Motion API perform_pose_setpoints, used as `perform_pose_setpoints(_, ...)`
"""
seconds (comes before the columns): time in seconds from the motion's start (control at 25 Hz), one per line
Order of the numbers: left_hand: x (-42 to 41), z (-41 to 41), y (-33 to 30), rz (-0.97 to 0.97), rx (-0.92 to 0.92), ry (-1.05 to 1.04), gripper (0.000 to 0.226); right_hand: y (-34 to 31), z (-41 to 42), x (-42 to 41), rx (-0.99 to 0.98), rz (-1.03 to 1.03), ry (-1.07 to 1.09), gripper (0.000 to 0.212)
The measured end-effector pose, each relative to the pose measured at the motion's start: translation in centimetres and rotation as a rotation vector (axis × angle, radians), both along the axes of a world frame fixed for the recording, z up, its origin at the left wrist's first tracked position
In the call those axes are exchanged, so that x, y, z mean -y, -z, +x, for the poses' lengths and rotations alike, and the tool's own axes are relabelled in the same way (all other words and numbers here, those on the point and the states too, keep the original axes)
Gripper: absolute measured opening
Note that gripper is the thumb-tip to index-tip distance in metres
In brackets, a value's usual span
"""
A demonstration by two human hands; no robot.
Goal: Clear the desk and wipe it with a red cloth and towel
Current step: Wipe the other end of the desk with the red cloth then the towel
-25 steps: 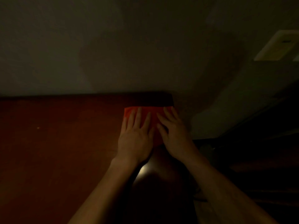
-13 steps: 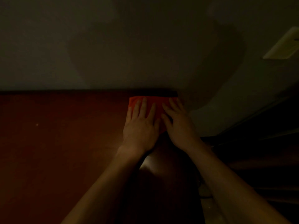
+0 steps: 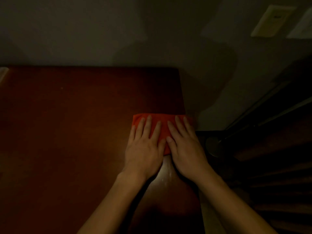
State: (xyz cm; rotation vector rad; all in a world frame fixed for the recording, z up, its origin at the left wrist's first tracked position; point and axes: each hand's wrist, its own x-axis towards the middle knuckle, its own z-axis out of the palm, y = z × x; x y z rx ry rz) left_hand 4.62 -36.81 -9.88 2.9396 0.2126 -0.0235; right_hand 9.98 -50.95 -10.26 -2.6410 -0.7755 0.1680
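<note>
Red cloth lies on the desk under 2 flat, straight-fingered hands, left beside right.

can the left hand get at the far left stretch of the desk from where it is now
Probably yes: the left hand lies flat on the red cloth, and the desk to its left looks bare.

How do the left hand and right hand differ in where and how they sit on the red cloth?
The left hand covers the red cloth toward its left end, over the desk; the right hand covers the right end, at the desk's right edge. The left hand's fingers point straight ahead; the right hand's angle leftward. Both lie flat, fingers straight, pressing the cloth, thumbs nearly meeting.
</note>
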Motion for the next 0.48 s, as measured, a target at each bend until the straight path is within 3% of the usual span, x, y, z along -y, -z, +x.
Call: perform_pose_setpoints(0.48,7.9,-20.9,1.1,0.021,0.072,-0.045,0.056,0.3,-20.0,7.8,-0.055,-0.053,-0.020,0.063)
